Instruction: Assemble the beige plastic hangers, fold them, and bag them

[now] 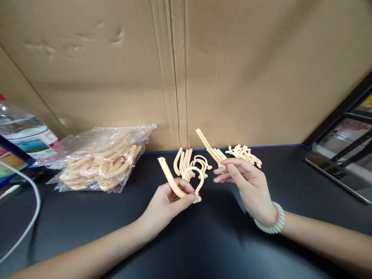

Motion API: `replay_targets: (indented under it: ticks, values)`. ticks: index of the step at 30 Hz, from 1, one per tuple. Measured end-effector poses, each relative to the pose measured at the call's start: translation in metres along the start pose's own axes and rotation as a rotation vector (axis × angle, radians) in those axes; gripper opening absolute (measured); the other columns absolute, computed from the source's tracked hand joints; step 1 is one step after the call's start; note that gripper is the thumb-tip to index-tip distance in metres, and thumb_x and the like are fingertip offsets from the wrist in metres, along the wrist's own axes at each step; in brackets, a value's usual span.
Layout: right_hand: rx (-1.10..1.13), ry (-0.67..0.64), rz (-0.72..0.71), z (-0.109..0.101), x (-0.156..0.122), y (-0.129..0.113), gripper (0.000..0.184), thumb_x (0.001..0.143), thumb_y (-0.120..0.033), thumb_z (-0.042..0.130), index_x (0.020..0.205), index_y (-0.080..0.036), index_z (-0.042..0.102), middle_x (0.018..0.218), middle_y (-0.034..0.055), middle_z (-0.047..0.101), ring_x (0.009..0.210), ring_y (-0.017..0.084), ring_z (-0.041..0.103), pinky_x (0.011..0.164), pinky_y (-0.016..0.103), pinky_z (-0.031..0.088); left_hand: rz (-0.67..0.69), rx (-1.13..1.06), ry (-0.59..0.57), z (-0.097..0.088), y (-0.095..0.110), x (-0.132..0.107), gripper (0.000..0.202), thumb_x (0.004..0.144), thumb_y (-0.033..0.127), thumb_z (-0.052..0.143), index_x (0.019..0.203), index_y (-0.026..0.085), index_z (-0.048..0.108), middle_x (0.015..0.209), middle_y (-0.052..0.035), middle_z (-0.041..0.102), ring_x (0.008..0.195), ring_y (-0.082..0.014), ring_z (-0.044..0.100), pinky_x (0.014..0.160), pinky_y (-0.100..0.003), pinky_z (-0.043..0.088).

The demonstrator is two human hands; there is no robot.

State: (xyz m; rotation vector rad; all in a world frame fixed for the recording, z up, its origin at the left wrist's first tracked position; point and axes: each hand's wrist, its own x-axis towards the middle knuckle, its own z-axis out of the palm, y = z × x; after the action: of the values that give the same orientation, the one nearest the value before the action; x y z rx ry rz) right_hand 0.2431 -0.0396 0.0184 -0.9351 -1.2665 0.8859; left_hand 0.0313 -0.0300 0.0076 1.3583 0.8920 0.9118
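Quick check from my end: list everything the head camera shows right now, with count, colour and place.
curved plastic piece: one, cream, in left hand
straight plastic strips: a few, cream, in right hand
loose curved pieces: small pile, cream, on table behind the hands
small hook pieces: small pile, cream, behind right hand
plastic bag: one, clear, full of cream pieces, table left
table: one, black
cardboard wall: brown, behind table
cable: one, white, far left
bottle: one, clear, far left
bracelet: one, white, right wrist
left hand: gripping
right hand: gripping
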Motion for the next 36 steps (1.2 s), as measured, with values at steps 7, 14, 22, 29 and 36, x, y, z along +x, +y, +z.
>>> replay_targets:
  ticks: [7,14,22,29,36]
  values:
    - [0.100,0.013,0.179,-0.002,0.004,0.018,0.020,0.081,-0.037,0.071,0.091,-0.020,0.073,0.094,0.0068,0.072,0.075,0.016,0.070,0.069,0.027,0.058,0.010,-0.020,-0.017,-0.001,-0.001,0.000,0.015,0.076,0.026,0.074,0.078,0.016,0.064,0.077,0.0005,0.069,0.074,-0.0120,0.062,0.074,-0.023,0.048]
    - [0.408,0.054,0.374,0.001,0.002,0.015,0.026,0.080,-0.033,0.071,0.103,-0.022,0.064,0.069,-0.0032,0.058,0.057,0.010,0.056,0.055,0.022,0.047,0.011,-0.031,-0.022,-0.001,-0.002,0.000,0.014,0.076,0.025,0.074,0.079,0.016,0.064,0.077,0.0005,0.069,0.073,-0.0116,0.062,0.074,-0.023,0.048]
    - [0.569,-0.132,0.542,0.006,-0.012,0.015,0.016,0.086,-0.029,0.066,0.097,-0.018,0.062,0.082,0.0011,0.060,0.074,0.013,0.056,0.067,0.027,0.048,0.038,-0.007,-0.022,-0.001,-0.003,0.000,0.014,0.076,0.024,0.074,0.079,0.016,0.063,0.076,0.0010,0.066,0.073,-0.0116,0.060,0.073,-0.023,0.047]
    - [0.407,-0.258,0.455,0.009,-0.012,0.018,0.017,0.081,-0.027,0.072,0.091,-0.018,0.062,0.091,0.0015,0.058,0.079,0.012,0.054,0.065,0.024,0.047,0.042,-0.025,-0.048,0.000,-0.005,0.000,0.016,0.074,0.024,0.075,0.078,0.016,0.062,0.076,-0.0005,0.067,0.072,-0.0133,0.060,0.072,-0.026,0.047]
    - [0.232,-0.439,0.376,0.010,-0.012,0.023,0.021,0.080,-0.027,0.073,0.092,-0.018,0.058,0.083,0.0017,0.063,0.070,0.011,0.056,0.059,0.023,0.046,0.044,-0.039,-0.076,0.002,-0.003,0.001,0.014,0.074,0.021,0.074,0.075,0.015,0.061,0.073,0.0003,0.066,0.070,-0.0125,0.060,0.069,-0.025,0.047]
